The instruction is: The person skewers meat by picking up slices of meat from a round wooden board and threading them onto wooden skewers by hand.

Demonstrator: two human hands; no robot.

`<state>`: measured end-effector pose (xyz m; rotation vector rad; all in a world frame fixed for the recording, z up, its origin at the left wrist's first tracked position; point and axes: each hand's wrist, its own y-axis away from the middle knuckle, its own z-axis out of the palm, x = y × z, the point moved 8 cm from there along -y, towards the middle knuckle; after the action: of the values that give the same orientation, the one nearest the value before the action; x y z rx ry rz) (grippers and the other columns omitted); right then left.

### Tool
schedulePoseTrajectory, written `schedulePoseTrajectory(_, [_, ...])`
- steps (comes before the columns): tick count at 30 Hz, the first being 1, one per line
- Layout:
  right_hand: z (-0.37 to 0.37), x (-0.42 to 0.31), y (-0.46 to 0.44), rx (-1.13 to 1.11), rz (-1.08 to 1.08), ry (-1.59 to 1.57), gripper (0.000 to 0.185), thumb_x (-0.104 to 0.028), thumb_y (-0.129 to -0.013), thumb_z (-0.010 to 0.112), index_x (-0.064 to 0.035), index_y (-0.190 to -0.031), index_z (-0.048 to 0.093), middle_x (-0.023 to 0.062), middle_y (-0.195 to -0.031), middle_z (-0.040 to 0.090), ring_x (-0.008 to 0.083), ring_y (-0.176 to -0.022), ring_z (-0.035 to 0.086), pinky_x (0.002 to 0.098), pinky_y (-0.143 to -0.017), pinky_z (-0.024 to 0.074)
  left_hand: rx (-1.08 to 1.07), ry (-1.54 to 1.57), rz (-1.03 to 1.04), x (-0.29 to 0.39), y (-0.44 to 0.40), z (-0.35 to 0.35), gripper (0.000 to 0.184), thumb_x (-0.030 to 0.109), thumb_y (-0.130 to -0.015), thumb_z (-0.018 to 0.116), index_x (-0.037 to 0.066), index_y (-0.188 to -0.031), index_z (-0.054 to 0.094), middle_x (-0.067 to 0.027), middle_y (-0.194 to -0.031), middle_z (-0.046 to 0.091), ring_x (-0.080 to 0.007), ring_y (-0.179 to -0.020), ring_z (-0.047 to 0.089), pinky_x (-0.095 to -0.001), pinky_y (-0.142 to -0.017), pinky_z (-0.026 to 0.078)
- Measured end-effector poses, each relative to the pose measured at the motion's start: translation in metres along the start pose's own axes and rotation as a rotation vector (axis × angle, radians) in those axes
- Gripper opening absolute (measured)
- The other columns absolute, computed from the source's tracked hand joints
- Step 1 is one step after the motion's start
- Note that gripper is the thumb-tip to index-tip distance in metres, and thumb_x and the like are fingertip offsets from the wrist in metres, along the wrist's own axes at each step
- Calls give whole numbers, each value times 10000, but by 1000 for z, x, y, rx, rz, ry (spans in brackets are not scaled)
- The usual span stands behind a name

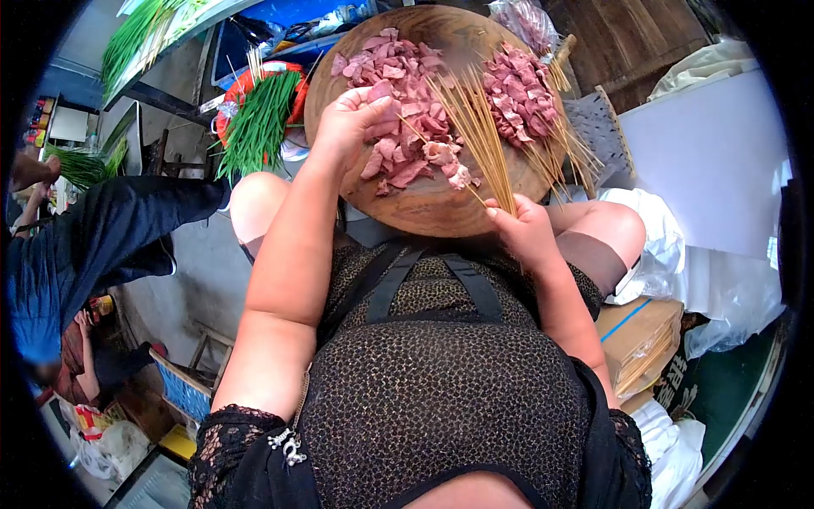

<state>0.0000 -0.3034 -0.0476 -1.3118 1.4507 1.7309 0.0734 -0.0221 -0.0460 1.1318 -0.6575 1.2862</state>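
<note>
On a round wooden board (449,222) lie a heap of loose pink meat slices (407,72) and, to its right, a pile of skewered meat (519,93). My left hand (352,123) pinches a meat slice (381,90) above the left side of the heap. At the board's near edge my right hand (521,227) is closed on a fanned bundle of thin bamboo skewers (479,127). One skewer points up and left from that hand, with a few pieces of meat (449,161) threaded on it; its tip is near my left hand.
Green chives (264,123) fill a red basket (301,93) left of the board. A person in dark trousers (110,229) is at the left, another person (80,365) below. A blue crate (182,390) stands lower left. Right are a white panel (712,161) and a cardboard stack (640,343).
</note>
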Motion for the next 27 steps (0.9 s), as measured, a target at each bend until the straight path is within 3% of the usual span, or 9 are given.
schedulePoseTrajectory(4, [-5,-3,0,-37,-17,19,179,-122,-806,620,-20,-953,614,-42,-758,553,30,-650,465,188,-585,394,-59,-15,-41,-1,4,7,178,114,-824,617,48,-977,556,-72,-908,635,-170,-809,617,-328,-742,523])
schedulePoseTrajectory(17, [4,1,-8,-31,-7,-61,187,-124,-817,620,-18,-970,601,-56,-743,532,27,-621,458,177,-561,387,-200,49,-226,-14,13,27,219,160,-842,604,61,-1029,549,-78,-1001,617,-186,-878,612,-317,-767,512])
schedulePoseTrajectory(27, [5,-1,-7,-53,-9,-79,193,-130,-815,628,-21,-971,597,-63,-727,524,24,-595,440,177,-532,365,-112,262,-143,-16,-1,22,228,164,-881,544,60,-1082,519,-96,-987,630,-201,-907,612,-331,-800,506])
